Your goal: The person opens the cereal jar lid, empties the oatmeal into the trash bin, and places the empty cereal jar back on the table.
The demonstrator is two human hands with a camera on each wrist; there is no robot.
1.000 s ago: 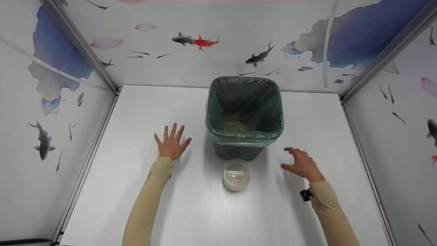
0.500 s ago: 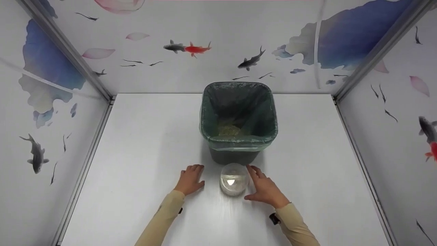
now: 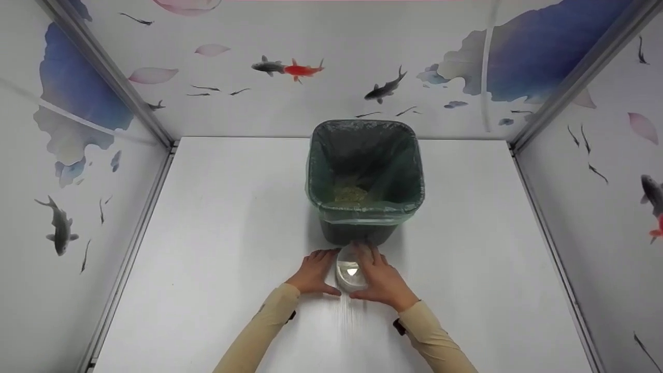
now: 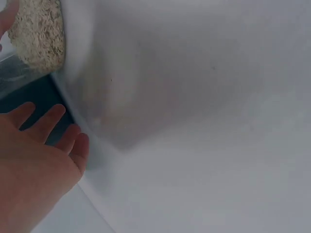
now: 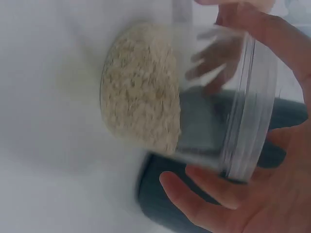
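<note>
A clear round jar (image 3: 348, 274) stands on the table just in front of a bin. Pale grains, like rice or oats, fill its lower part (image 5: 141, 87), and a clear rim or lid (image 5: 248, 107) tops it. Spread around the jar's right side is my right hand (image 3: 383, 280), with thumb in front and fingers behind, fairly straight and right at the rim. My left hand (image 3: 315, 272) reaches toward the jar's left side, its thumb bent away from the loosely extended fingers (image 4: 48, 121). In the left wrist view the jar shows only partly, at the upper left.
The dark bin (image 3: 352, 233) with a green plastic liner (image 3: 409, 207) stands directly behind the jar. Some yellowish stuff (image 3: 349, 195) lies inside it. Printed panels with fish surround the white table (image 3: 233, 207) on three sides.
Both hands have come inward over the table, from wide apart to either side of the jar. The right fingers now overlap its top in the head view. The jar has stayed in place.
</note>
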